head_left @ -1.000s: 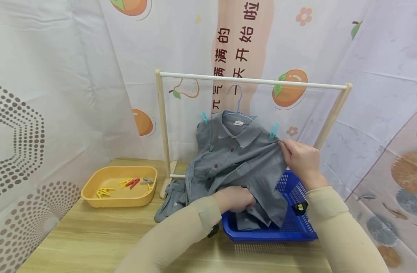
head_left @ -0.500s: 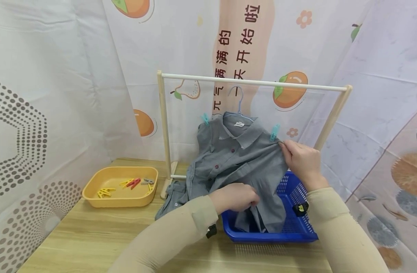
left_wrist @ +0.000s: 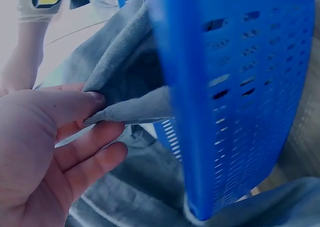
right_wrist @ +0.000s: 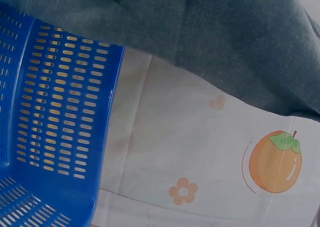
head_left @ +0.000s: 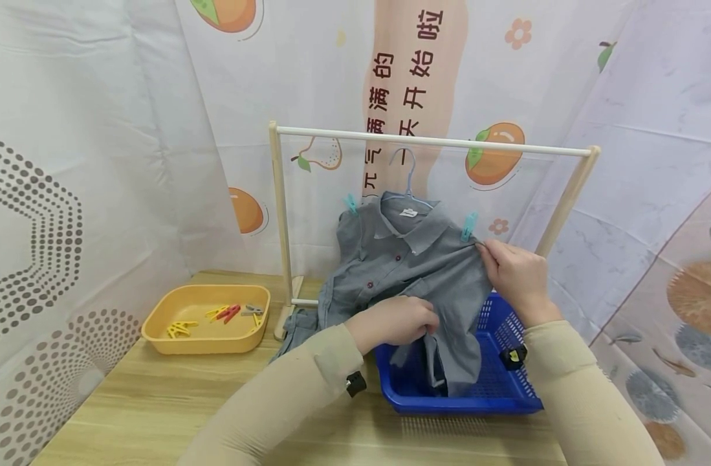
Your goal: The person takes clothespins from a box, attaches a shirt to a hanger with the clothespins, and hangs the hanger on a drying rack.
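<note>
Shirt on a hanger between rack and basket, tray off to the left

A rack (head_left: 431,139) stands at the back of the table (head_left: 157,408), before a curtain (head_left: 99,129). Under its bar, a shirt (head_left: 402,272) sits on a hanger (head_left: 406,169), with one peg (head_left: 349,202) on its left shoulder and another peg (head_left: 468,226) on its right. The shirt's lower part drops into a basket (head_left: 506,388) at the front right. The left hand (head_left: 396,320) is on the shirt's front above the basket; the right hand (head_left: 515,272) is at the right shoulder, beside the peg. A tray (head_left: 206,340) with loose pegs (head_left: 229,312) in it lies left of the rack.
</note>
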`<control>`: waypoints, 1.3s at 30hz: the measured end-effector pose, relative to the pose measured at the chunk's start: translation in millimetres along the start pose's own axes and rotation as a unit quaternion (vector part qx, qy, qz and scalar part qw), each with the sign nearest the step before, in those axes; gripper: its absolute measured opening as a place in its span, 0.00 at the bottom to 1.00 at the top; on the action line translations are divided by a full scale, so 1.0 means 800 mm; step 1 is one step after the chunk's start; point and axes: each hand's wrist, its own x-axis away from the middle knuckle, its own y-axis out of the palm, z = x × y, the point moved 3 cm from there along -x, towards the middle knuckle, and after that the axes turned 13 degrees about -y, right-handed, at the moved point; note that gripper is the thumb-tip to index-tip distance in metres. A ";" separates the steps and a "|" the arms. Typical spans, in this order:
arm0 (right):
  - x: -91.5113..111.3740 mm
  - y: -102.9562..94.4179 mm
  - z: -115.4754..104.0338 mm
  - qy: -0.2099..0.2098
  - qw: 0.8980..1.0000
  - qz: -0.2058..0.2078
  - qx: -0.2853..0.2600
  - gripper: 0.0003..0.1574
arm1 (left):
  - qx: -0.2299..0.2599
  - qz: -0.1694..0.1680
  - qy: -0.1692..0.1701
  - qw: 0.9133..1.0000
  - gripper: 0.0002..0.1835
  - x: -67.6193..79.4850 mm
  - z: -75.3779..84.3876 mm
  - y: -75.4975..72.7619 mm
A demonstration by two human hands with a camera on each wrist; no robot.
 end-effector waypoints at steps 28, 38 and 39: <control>-0.004 -0.007 -0.002 -0.008 1.000 0.009 0.002 0.16 | 0.079 0.091 -0.005 0.993 0.09 0.040 -0.034 -0.076; -0.002 -0.008 -0.003 -0.014 1.000 0.016 0.001 0.14 | 0.095 0.125 -0.007 0.988 0.08 0.060 -0.050 -0.087; -0.002 -0.008 -0.003 -0.013 1.000 0.014 0.002 0.15 | 0.094 0.130 -0.006 0.987 0.08 0.063 -0.052 -0.088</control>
